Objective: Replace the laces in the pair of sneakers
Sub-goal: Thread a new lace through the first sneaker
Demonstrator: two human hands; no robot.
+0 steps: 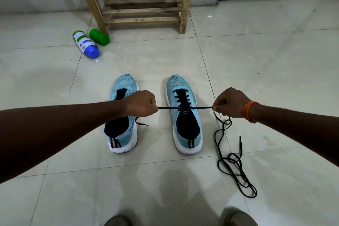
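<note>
So here's where it's at: both hands are pulling one dark lace [183, 107] tight across the top eyelets of the right sneaker [176, 86]. The left hand [142, 103] has its fingers curled into a fist, pinching one end. The right hand [230, 102], the one with the orange wristband [248, 110], pinches the other end the same way.

The stretched lace runs straight side to side from fingertips to fingertips, crossing the shoe's length at a right angle. The shoe sits right between the two sets of fingers, about equally close to each. Looks to me like snugging it up before a knot.

The left sneaker [124, 84] shows no lace at all, and it's directly under the left-hand fingers. The spare lace [231, 159] lies in a messy tangle on the floor, trailing from just under the right-hand fingers back toward the person, so the right hand is nearer for grabbing it.

As for writing, the blue-capped bottle [85, 44] lying by the green bottle [99, 36], far beyond the fingers, has a label, but it's too small to read. I can't make out a brand on the shoes either.
</note>
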